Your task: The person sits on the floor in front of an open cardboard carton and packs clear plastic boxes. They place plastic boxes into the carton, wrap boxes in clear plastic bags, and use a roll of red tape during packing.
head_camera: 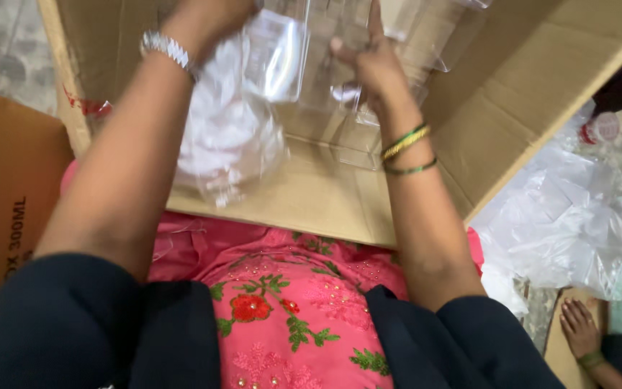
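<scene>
Left hand (pixel 206 18): seen at the top edge of the view, partly cut off; closed around the gathered neck of a crumpled clear plastic bag (pixel 228 130) with whitish contents, which hangs below the hand, inside the open mouth of the box. A silver-coloured bracelet (pixel 168 49) is worn on this wrist.

Right hand (pixel 372 61): fingers partly curled, index finger raised, pressed against a stack of clear, rigid plastic containers (pixel 340 94); the thumb is laid on the front of the stack. Whether a full grip is made cannot be told. Green and yellow bangles (pixel 406 142) are worn on this wrist.

Large brown corrugated cardboard box (pixel 541 79): open, tilted toward the wearer, its flaps spread; the clear containers are lodged inside it, just beside the hanging bag.

Pink garment with red and green floral embroidery (pixel 289 302): seen below the box, between dark navy sleeves (pixel 59 324).

Second brown cardboard panel (pixel 8 194): at the left edge.

Heap of clear plastic sheeting and bags (pixel 570 216): on the floor at the right, outside the box.

Another person's hand (pixel 579 328): at the lower right corner, resting flat, well apart from the box.
</scene>
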Tool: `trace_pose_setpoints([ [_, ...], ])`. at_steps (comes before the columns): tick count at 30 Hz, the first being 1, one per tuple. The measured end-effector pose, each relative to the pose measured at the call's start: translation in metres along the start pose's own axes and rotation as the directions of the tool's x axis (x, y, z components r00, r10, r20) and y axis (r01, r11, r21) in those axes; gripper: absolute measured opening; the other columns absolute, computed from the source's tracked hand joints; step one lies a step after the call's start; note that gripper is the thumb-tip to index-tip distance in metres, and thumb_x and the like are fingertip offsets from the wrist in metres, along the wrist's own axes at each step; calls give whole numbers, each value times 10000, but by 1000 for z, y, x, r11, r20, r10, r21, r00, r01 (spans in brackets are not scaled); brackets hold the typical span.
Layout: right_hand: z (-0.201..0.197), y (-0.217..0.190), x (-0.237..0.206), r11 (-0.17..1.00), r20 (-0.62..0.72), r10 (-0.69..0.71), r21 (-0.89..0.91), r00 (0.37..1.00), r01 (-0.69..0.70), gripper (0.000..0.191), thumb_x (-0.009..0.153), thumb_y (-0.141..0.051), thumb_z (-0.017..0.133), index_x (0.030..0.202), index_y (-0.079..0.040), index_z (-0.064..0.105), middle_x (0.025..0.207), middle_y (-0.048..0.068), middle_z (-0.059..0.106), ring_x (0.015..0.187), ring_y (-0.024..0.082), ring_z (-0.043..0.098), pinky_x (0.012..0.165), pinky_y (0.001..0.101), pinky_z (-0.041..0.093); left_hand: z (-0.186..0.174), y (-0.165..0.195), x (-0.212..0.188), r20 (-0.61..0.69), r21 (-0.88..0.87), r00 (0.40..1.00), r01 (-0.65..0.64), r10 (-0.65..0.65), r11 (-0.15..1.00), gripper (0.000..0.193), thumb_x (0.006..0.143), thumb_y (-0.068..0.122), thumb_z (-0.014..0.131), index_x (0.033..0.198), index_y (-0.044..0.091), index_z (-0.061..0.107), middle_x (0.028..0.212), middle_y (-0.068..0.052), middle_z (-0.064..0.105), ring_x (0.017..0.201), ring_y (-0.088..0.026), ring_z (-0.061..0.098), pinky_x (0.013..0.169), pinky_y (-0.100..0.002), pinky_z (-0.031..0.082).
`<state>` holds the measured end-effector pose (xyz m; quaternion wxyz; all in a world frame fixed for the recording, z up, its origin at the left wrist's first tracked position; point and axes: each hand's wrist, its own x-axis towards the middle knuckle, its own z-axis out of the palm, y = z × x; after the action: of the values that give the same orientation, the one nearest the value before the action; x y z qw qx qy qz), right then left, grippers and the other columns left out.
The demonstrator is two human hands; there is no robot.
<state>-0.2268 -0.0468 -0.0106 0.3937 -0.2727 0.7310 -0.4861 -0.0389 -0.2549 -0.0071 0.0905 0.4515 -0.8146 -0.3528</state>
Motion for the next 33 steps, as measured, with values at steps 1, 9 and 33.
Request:
trace_pose_setpoints([
  [1,2,3,-15,1000,-3,22,-10,1000,-22,1103,891,-226,788,1634,-269,-26,1357,230,599,615,256,586,403,361,493,7,-6,-14,-7,-14,1000,7,-7,1000,414,867,344,789,1019,-32,707,964,-232,725,871,-356,718,781,-441,560],
  [9,7,72,-96,992,-50,121,-14,991,-122,1139,852,-211,774,1629,-358,-46,1434,236,555,639,199,524,435,311,466,72,-18,-126,-179,-95,977,-133,115,987,493,838,274,797,1150,-83,661,1055,-315,688,1004,-456,659,876,-482,512],
  [33,-4,137,-126,820,-320,-552,-376,770,432,1223,745,66,823,1629,-72,-10,1670,228,219,1539,339,270,1277,398,245,119,-35,-152,-27,-709,994,-94,106,699,645,905,144,710,1506,85,483,1091,-131,736,896,-180,733,775,-318,623],
])
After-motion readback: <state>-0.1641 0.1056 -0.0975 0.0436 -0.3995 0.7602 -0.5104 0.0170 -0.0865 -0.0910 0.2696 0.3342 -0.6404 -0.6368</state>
